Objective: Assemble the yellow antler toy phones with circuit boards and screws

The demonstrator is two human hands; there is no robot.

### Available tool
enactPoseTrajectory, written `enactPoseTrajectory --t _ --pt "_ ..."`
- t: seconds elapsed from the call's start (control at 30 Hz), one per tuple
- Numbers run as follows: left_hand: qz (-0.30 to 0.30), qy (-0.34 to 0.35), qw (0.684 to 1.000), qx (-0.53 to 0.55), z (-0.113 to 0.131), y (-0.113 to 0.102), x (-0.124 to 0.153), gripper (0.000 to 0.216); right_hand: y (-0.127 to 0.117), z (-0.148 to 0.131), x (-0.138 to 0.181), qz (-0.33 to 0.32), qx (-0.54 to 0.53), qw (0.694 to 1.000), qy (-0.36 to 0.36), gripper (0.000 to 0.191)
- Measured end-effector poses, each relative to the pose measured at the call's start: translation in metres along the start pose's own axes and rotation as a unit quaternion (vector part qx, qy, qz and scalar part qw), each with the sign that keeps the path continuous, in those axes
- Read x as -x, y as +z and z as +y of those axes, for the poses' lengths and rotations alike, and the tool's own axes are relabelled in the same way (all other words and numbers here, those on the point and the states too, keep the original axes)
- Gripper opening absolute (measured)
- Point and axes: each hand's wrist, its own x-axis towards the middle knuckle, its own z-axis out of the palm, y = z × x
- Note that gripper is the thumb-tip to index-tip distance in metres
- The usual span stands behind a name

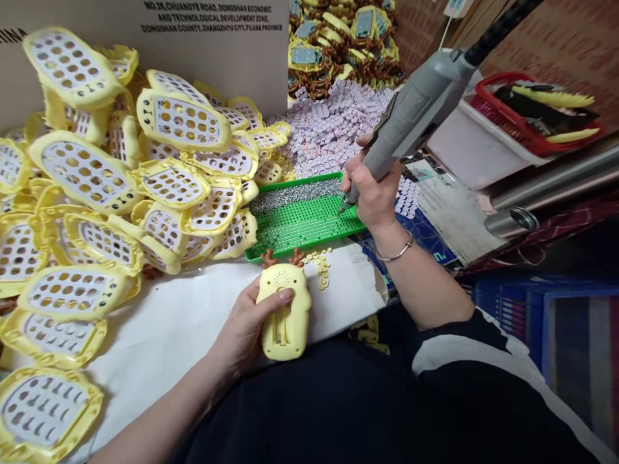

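Note:
My left hand (246, 325) grips a yellow deer-shaped toy shell (284, 312) with brown antlers, back side up, resting near my lap on white paper. The thumb lies across the shell's middle. My right hand (372, 190) is wrapped round a grey electric screwdriver (416, 116). Its bit tip touches the right end of a green perforated screw tray (304, 222), whose far part is covered with small silver screws.
A big heap of yellow front shells with white keypad grids (126, 180) fills the left. Behind stand a cardboard box (213, 38), pale small parts (333, 125) and assembled toys (338, 38). A red basket (532, 119) and metal tubes (546, 187) lie at right.

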Motion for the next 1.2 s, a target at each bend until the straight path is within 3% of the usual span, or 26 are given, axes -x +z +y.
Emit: enactPoseTrajectory --t 0.3,0.47,0.6,0.77,0.87,0.97,1.1,1.2 --pt "0.033 0.015 0.999 0.003 0.002 0.003 0.001 0.054 -0.002 0.010 0.003 0.013 -0.026 1.000 -0.001 0.051" --pt "0.029 0.041 0.999 -0.021 -0.003 0.002 0.002 0.050 -0.001 0.013 0.004 -0.007 0.033 0.999 -0.018 0.053" --pt "0.037 0.074 0.996 -0.035 -0.007 0.002 0.000 0.052 0.002 0.012 0.005 0.028 -0.001 0.999 -0.030 0.054" --pt "0.040 0.094 0.994 -0.037 -0.007 0.003 -0.003 0.060 0.002 0.003 0.001 0.034 0.006 0.999 0.005 0.062" --pt "0.044 0.095 0.994 -0.034 -0.007 0.004 -0.002 0.058 0.001 -0.021 -0.002 0.053 -0.021 0.998 0.004 0.062" --pt "0.044 0.103 0.993 -0.022 -0.007 0.004 -0.002 0.055 0.003 -0.062 0.002 0.057 -0.081 0.995 -0.011 0.055" --pt "0.044 0.111 0.993 -0.020 -0.008 0.003 -0.003 0.053 0.011 -0.119 0.024 -0.008 -0.166 0.986 0.022 0.046" --pt "0.048 0.117 0.992 -0.020 -0.007 0.004 -0.003 0.052 0.019 -0.140 0.043 -0.066 -0.242 0.967 0.037 0.041"
